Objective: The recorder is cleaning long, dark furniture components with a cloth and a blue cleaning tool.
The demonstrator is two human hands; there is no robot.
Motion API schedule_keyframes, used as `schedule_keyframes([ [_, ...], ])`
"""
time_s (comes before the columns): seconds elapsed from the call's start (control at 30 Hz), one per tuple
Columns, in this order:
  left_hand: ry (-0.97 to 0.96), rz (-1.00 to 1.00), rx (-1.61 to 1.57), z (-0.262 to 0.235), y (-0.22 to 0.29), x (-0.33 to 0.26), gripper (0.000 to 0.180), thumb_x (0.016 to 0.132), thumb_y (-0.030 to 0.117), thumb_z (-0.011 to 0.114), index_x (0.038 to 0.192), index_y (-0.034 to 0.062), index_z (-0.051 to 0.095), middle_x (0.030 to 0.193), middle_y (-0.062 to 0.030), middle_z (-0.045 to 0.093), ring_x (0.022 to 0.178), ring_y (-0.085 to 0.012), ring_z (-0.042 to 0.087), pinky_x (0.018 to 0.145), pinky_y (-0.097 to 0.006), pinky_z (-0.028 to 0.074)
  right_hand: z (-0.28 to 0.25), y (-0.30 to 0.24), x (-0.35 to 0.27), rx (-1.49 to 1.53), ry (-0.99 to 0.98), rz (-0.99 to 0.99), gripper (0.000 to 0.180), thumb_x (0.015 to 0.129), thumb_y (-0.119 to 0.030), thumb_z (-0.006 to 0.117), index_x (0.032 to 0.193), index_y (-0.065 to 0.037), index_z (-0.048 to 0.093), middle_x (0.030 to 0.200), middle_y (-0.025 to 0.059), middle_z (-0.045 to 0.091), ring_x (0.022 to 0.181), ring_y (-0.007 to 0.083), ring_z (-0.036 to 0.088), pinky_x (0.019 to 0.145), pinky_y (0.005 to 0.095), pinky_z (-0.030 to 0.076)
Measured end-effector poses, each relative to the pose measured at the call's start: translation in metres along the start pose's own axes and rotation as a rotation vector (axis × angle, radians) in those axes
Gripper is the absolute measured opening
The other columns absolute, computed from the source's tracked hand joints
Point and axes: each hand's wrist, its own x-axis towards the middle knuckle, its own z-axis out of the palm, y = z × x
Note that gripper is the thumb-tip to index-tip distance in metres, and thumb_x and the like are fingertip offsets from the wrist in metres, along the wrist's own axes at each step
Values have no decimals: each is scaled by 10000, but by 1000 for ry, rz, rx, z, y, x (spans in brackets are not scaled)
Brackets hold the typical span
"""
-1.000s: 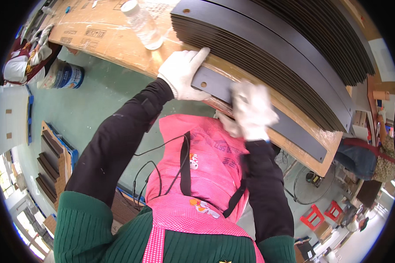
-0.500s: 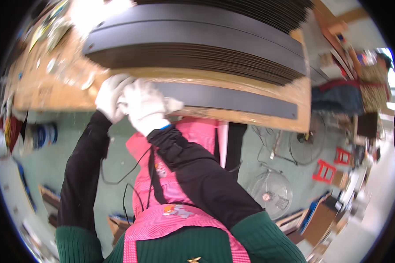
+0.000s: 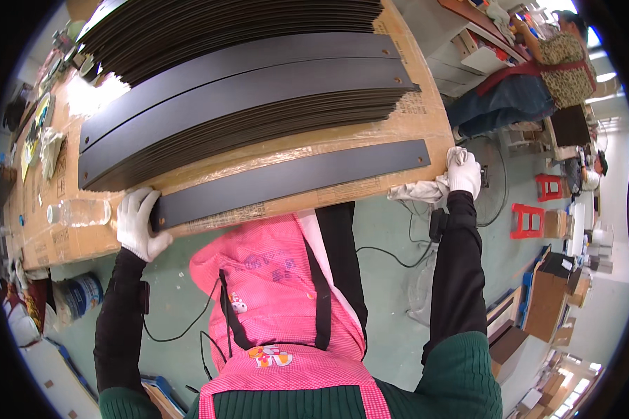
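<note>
A long dark grey slat [image 3: 286, 180] with a hole near its right end lies along the near edge of the cardboard-covered table [image 3: 258, 155]. My left hand [image 3: 136, 222], in a white glove, grips the slat's left end, with the thumb on the near side and the fingers on the far side. Past the slat's right end, at the table corner, my gloved right hand [image 3: 464, 172] is closed on a crumpled whitish rag [image 3: 418, 191]. Part of the rag hangs over the table edge.
Behind the slat stand tall stacks of similar dark slats [image 3: 244, 91]. A clear plastic bottle [image 3: 84, 212] lies left of my left hand. At the right, another person [image 3: 538, 77] works at a bench. Red stools [image 3: 528, 221] and cables [image 3: 398, 262] are on the floor.
My right hand has moved from beside my left hand, at the slat's left end, to beyond its right end. The rag now shows in it. My view has shifted too.
</note>
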Motion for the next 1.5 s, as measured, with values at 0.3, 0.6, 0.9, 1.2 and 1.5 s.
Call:
schedule_keyframes([
  [0.3, 4, 139, 84, -4, 37, 9, 904, 534, 329, 977, 1264, 29, 536, 1398, -191, 559, 1296, -445, 534, 1118, -545, 440, 58, 140, -183, 1384, -331, 752, 656, 1007, -609, 657, 1537, -268, 476, 1616, 67, 499, 1314, 299, 602, 961, 588, 569],
  [0.6, -741, -450, -1074, -47, 171, -14, 600, 911, 368, 832, 1325, -11, 619, 1049, -100, 745, 870, -230, 726, 793, -364, 607, -4, 161, -262, 1990, -419, 983, 362, 1127, -448, 455, 1272, -193, 667, 1301, 71, 713, 1187, 334, 703, 1005, 580, 581],
  [0.9, -1208, -592, -2341, 5, 280, 28, 896, 1053, 788, 263, 1492, 57, 539, 1043, -211, 729, 708, -226, 649, 616, -344, 493, -181, 31, -230, 2088, -521, 233, 451, 1139, -356, 468, 1496, -91, 542, 1443, 135, 636, 1330, 324, 640, 1105, 528, 553],
  [1.2, -741, -186, -1664, 1, 254, -28, 819, 1083, 688, 311, 1529, 16, 455, 1132, -308, 706, 900, -358, 744, 690, -409, 619, -171, -88, -354, 752, -123, -1025, 418, 793, -447, 787, 1115, -187, 732, 1289, 139, 607, 1358, 459, 472, 1157, 682, 291],
  [1.5, -1143, -567, -2282, 11, 242, -49, 911, 1108, 678, 188, 1514, -93, 456, 987, -290, 724, 540, -302, 605, 469, -384, 486, -22, -55, -84, 394, 213, -470, 276, 929, -372, 720, 1104, -158, 718, 1099, 190, 689, 1077, 408, 643, 994, 518, 502],
])
